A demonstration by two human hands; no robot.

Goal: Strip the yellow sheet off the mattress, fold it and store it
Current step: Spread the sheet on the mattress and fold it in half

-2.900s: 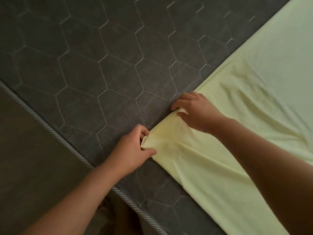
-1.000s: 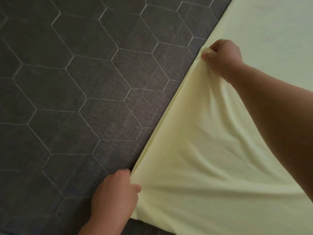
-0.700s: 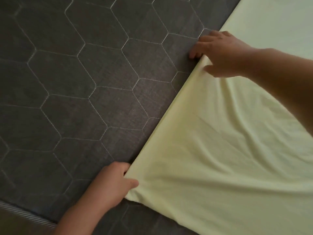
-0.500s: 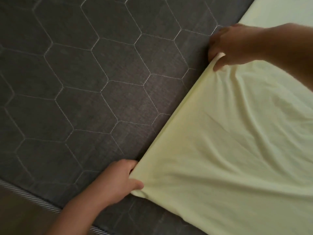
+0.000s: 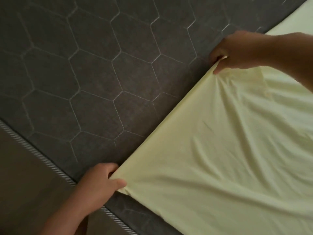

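Note:
The pale yellow sheet (image 5: 220, 158) covers the right half of the view, lying on the dark grey mattress (image 5: 84, 73) with its hexagon stitching. One straight edge of the sheet runs diagonally between my hands and is pulled taut. My left hand (image 5: 100, 184) grips the near corner of that edge close to the mattress border. My right hand (image 5: 237, 50) pinches the far end of the same edge, with creases fanning out from it.
A striped piping (image 5: 42, 158) marks the mattress edge at the lower left, and the brown mattress side (image 5: 25, 192) drops away below it. More of the yellow sheet (image 5: 296, 19) shows at the top right beyond my right arm.
My hands have spread apart along the sheet's edge since the first frame, when they were close together. In the last half second the edge has stayed taut and the view has shifted slightly.

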